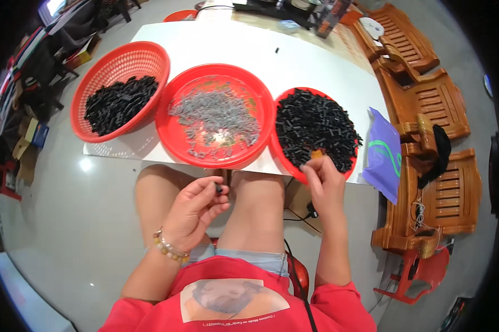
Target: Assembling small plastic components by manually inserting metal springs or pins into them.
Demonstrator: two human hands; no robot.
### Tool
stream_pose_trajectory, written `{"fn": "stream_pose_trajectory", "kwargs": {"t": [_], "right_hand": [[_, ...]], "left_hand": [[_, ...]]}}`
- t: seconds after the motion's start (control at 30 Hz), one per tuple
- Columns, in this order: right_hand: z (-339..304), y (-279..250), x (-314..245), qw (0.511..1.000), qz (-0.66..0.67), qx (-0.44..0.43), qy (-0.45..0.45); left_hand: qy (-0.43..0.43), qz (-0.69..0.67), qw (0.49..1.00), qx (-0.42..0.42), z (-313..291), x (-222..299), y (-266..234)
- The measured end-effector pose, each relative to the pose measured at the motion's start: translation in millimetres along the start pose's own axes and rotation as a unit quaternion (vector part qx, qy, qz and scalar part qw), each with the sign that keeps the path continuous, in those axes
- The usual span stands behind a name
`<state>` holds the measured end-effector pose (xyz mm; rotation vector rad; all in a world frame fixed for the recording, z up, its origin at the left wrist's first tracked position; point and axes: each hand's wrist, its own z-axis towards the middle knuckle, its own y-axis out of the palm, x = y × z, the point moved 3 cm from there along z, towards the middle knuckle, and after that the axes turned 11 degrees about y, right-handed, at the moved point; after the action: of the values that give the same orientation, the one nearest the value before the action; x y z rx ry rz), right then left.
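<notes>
My left hand (191,213) is closed over my lap, pinching a small black plastic piece (219,188) between thumb and fingertips. At the near rim of the right-hand red tray (287,167), my right hand (327,183) has its thumb and fingers drawn together; whatever they may hold cannot be made out. That tray is heaped with short black pieces (316,124). Beside it, a round red tray (166,130) in the middle carries many small silvery metal parts (216,113). On the left, a tilted red perforated basket (157,55) contains larger black pieces (119,105).
The containers stand on a white tabletop (233,44), where one loose black piece (277,50) lies farther back. A purple packet (383,152) overhangs the right edge. Wooden chairs (426,99) line the right side; a dark cable (300,276) runs beside my leg.
</notes>
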<state>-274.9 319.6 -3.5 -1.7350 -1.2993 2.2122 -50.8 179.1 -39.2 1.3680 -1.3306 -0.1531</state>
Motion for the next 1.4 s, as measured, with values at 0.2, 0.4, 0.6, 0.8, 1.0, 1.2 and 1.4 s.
{"fn": "stream_pose_trajectory", "kwargs": {"t": [0.2,0.4,0.6,0.8,1.0,1.2,1.4], "right_hand": [[-53.3,41.4,-49.2,0.971,0.144,-0.168,-0.094],[-62.3,62.9,-70.0,0.949,0.169,-0.142,-0.226],[-67.3,62.9,-72.2,0.954,0.148,-0.15,-0.215],[-75.6,65.6,-71.6,0.956,0.162,-0.121,-0.212],[-87.5,74.3,-66.6,0.952,0.262,-0.106,-0.117],[-89.0,76.5,-69.6,0.923,0.345,-0.13,-0.11],[-88.1,74.9,-70.2,0.924,0.343,-0.124,-0.109]], "left_hand": [[0.028,0.018,0.999,-0.004,-5.7,1.7,8.8],[0.06,0.047,0.997,-0.024,-12.7,3.6,7.7],[0.067,0.077,0.995,-0.023,-16.0,6.2,10.0],[0.083,0.098,0.991,-0.04,-17.3,7.8,12.3],[0.095,0.079,0.992,-0.031,-19.3,7.3,16.3],[0.141,0.124,0.981,-0.041,-19.5,8.8,20.0],[0.222,0.224,0.947,-0.058,-23.1,15.6,29.1]]}}
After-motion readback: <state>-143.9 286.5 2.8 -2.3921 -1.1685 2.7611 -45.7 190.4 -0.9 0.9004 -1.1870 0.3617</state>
